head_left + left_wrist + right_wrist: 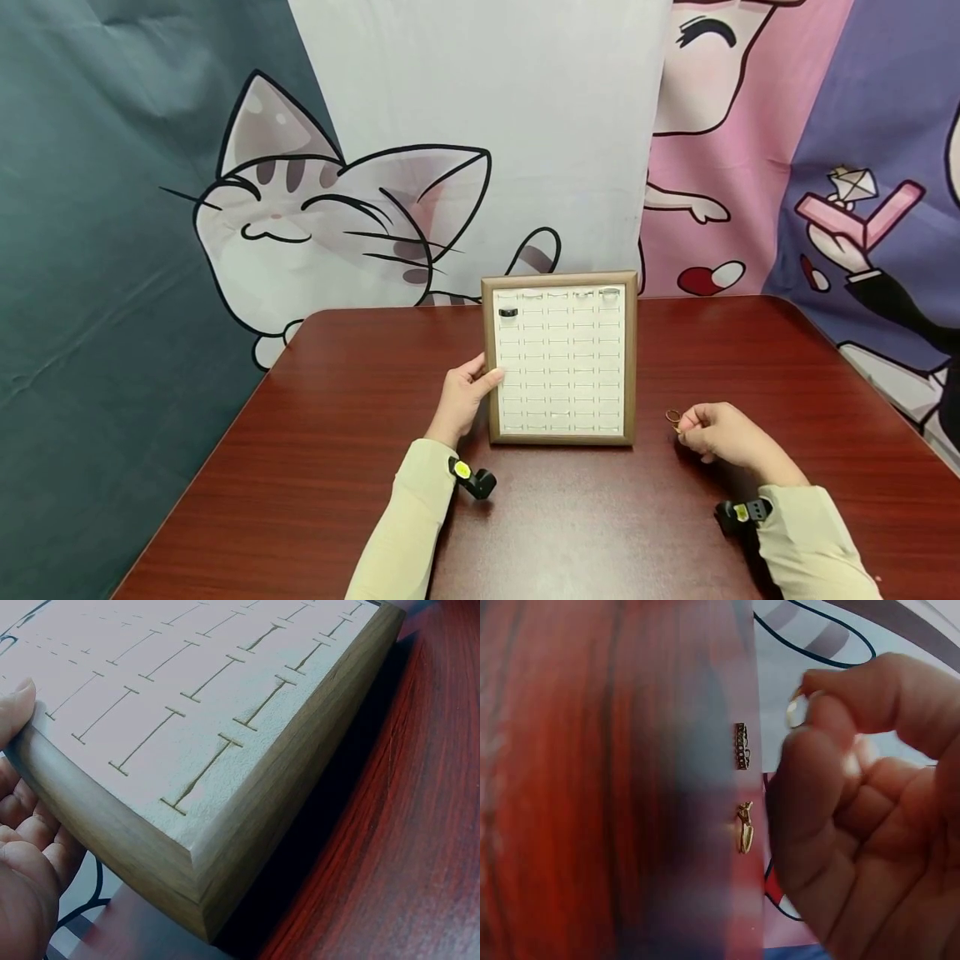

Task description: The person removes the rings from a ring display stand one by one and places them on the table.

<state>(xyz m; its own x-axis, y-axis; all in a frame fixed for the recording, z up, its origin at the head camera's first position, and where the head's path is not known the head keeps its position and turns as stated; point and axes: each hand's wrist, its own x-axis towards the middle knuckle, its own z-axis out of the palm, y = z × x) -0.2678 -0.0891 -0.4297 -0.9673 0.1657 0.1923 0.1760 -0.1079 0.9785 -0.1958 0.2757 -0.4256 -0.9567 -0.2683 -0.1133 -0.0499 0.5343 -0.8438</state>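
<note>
My left hand point(459, 402) grips the left side of a wooden-framed ring display board point(560, 358), thumb over the front and fingers behind. The board stands upright on the table, its cream pad cut with rows of slots. A black ring point(508, 312) sits in the upper left of the pad, and a silver-looking ring point(611, 293) at the top right. To the right of the board, low over the table, my right hand point(722, 433) pinches a small gold ring point(790, 714) between thumb and index finger. Its lower part is hidden by the fingertips.
Beyond the right fingertips, a studded ring point(741, 746) and a gold ring point(745, 827) lie on the tabletop. The glossy red-brown table point(360, 375) reaches back to a cartoon cat backdrop point(315, 208). The board's wooden bottom edge point(300, 787) rests near the table surface.
</note>
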